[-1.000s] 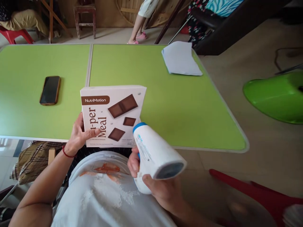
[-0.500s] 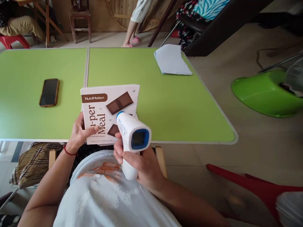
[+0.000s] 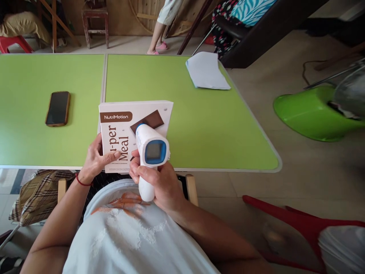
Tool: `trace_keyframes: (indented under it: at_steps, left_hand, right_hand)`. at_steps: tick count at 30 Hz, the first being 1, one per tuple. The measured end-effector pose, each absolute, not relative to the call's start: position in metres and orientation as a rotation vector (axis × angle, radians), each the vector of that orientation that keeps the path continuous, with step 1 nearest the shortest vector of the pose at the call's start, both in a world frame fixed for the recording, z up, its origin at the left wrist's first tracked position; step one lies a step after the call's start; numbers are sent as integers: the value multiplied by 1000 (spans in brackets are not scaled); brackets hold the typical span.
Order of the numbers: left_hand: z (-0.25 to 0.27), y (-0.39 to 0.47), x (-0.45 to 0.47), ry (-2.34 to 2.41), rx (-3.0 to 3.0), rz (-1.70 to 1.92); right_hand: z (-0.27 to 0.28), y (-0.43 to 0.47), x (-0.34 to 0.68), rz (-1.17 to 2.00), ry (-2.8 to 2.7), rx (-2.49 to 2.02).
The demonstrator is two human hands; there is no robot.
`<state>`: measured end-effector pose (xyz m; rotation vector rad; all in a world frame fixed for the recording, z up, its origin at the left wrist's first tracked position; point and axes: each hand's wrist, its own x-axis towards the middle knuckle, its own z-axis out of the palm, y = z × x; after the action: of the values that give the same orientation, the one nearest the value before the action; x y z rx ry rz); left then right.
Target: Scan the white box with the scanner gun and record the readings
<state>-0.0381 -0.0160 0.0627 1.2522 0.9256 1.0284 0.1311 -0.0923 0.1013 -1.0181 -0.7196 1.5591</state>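
My left hand [image 3: 98, 156] grips the lower left side of a white box [image 3: 125, 133] printed "NutriMotion" and "Meal", with its thumb across the front and the other fingers behind. The box is held up at the near edge of the green table [image 3: 208, 129]. In my right hand [image 3: 159, 182] is a white and blue infrared thermometer [image 3: 151, 140], gripped round its handle. Its blue-framed screen faces me, while its front end points at the box and hides part of the printed chocolate pieces. The screen's reading cannot be made out.
A phone [image 3: 57, 109] lies on the table's left part, and folded white paper [image 3: 207, 70] at the far right corner. A green plastic chair [image 3: 308, 112] and a red one [image 3: 285, 224] are to the right. Another person's legs [image 3: 159, 32] show beyond the table.
My right hand has moved the thermometer left and slightly up, more in front of the box. The screen looks lighter than before. The box has shifted slightly right in my left hand.
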Motion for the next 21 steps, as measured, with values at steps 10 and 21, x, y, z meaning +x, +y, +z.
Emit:
trace_keyframes:
  at_steps: [10, 21]
  left_hand:
    - [65, -14, -38, 921, 1252, 1010]
    - [63, -15, -40, 919, 1258, 998]
  right_hand:
    - [102, -90, 129, 1527, -753, -949]
    - [100, -89, 129, 1531, -728, -935]
